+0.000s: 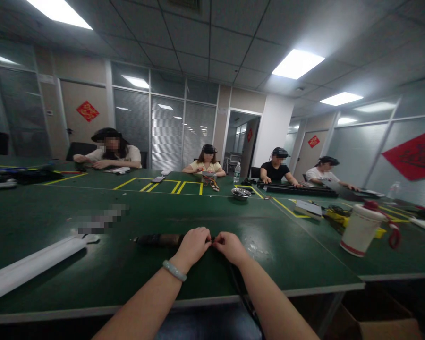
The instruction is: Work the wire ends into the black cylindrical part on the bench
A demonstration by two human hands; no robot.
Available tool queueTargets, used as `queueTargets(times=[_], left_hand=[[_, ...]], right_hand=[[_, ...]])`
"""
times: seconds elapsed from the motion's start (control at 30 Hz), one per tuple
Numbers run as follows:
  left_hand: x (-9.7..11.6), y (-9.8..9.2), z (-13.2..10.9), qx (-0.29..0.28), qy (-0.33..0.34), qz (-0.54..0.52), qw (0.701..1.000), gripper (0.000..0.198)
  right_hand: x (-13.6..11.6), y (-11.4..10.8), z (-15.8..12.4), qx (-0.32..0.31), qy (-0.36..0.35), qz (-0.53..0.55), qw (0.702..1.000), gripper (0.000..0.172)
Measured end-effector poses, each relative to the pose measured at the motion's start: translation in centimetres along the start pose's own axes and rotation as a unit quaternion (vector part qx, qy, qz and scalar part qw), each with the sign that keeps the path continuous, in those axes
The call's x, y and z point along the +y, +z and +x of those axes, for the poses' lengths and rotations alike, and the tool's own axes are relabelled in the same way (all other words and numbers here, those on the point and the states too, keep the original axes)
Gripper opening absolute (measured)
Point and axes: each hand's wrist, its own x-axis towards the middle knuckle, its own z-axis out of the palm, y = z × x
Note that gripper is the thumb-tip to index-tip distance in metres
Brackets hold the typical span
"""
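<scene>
A dark, tube-shaped electric screwdriver (159, 240) lies on the green table, its narrow tip pointing left. My left hand (194, 243), with a bangle at the wrist, is closed over the tool's rear end and covers that part. Close beside it, my right hand (230, 246) pinches at the cable end behind the tool. Both sets of fingertips meet at this joint, so its details are hidden. From under my right hand a black cable (239, 285) runs down over the table's front edge.
A long white package (35, 269) lies at the left. On the right stand a white cup (361, 230) with a red lid and a white box (308, 209). A metal bowl (241, 193) and a water bottle (237, 173) are farther back. Several people sit across the table.
</scene>
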Motion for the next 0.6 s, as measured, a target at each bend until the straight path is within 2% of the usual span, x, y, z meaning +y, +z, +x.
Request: queueTargets(times=[0.27,0.6], left_hand=[[-0.50,0.11,-0.41,0.022,0.016,-0.012,1.000,0.011],[-0.14,-0.01,-0.22,0.001,0.006,-0.008,1.000,0.004]], right_hand=[[-0.02,0.09,-0.04,-0.008,0.000,0.014,1.000,0.013],[0.00,0.01,0.00,0.005,-0.009,0.007,1.000,0.010]])
